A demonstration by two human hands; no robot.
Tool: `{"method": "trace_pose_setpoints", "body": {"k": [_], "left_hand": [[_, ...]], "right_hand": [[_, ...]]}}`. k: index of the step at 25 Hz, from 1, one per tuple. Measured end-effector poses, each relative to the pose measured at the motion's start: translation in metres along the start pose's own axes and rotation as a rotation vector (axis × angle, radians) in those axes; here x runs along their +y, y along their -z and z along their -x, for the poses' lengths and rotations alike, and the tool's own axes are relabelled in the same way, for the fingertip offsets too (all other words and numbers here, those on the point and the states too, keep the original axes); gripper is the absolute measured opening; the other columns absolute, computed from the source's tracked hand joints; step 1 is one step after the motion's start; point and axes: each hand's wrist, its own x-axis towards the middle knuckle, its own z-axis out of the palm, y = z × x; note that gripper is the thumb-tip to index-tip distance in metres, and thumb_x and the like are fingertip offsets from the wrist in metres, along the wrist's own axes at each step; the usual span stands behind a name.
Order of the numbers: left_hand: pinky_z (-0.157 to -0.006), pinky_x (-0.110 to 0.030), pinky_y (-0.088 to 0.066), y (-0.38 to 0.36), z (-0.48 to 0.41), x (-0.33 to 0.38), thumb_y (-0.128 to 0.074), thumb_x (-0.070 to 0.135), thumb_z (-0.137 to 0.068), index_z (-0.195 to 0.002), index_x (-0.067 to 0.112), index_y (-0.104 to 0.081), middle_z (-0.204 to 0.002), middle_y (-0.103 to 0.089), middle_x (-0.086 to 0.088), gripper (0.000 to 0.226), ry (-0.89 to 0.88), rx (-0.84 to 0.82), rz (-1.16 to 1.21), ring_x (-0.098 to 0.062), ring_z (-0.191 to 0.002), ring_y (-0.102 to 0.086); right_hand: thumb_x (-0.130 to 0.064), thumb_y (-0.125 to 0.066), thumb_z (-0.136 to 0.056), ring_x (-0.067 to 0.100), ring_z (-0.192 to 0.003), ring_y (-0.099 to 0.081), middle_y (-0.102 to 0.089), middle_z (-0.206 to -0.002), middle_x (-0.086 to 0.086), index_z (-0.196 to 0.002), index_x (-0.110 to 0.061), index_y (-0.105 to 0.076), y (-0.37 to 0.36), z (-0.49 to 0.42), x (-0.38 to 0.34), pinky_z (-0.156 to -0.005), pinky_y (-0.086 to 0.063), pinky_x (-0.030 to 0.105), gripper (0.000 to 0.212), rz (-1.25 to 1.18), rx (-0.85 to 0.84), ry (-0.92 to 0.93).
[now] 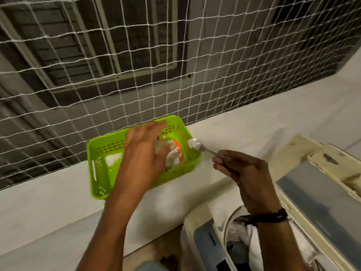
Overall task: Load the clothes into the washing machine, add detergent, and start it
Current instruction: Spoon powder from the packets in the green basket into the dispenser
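A green plastic basket (101, 153) sits on a white ledge. Inside it lies a white packet with orange print (174, 155), blurred. My left hand (142, 153) reaches into the basket over the packet, fingers curled around something pale; what it grips is too blurred to tell. My right hand (240, 167) pinches the handle of a metal spoon (203, 149), whose bowl carries white powder at the basket's right rim. The top-loading washing machine (203, 243) stands at the lower right with its lid (320, 194) raised. Clothes (240, 237) show in its drum.
A white rope net (136, 75) hangs behind the white ledge (48, 202) across a window grille. The ledge runs from lower left to upper right. A dark band circles my right wrist (267, 218).
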Motion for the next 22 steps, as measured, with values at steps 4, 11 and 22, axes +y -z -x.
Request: {"method": "trace_pose_setpoints", "body": {"k": [4, 11, 22], "left_hand": [[-0.086, -0.038, -0.045, 0.0, -0.001, -0.043, -0.068, 0.036, -0.089, -0.122, 0.015, -0.064, -0.115, -0.069, -0.016, 0.04, 0.304, -0.116, -0.168, -0.037, -0.107, -0.061], [-0.059, -0.032, -0.03, 0.007, 0.004, -0.05, -0.054, 0.025, -0.099, -0.081, 0.014, -0.064, -0.067, -0.061, -0.014, 0.023, 0.536, -0.024, 0.192, -0.035, -0.072, -0.06], [-0.049, -0.023, -0.03, -0.001, 0.009, -0.055, -0.056, 0.043, -0.096, -0.095, 0.024, -0.074, -0.051, -0.049, 0.004, 0.026, 0.464, 0.047, 0.298, -0.007, -0.05, -0.044]], "right_hand": [[-0.003, -0.068, -0.078, 0.028, -0.076, -0.073, -0.074, -0.076, 0.013, -0.081, -0.007, -0.076, -0.062, -0.028, 0.005, -0.077, -0.061, 0.037, 0.01, 0.555, -0.179, 0.123], [-0.011, -0.057, -0.085, 0.026, -0.081, -0.071, -0.073, -0.088, 0.012, -0.097, -0.005, -0.073, -0.119, -0.076, 0.022, -0.074, -0.06, 0.037, 0.02, 1.116, -0.276, 0.067], [0.011, -0.038, -0.08, 0.017, -0.028, -0.031, -0.044, -0.035, 0.011, -0.074, 0.004, -0.052, -0.131, -0.067, 0.019, -0.037, -0.029, 0.017, 0.017, 0.598, -0.389, -0.295]]}}
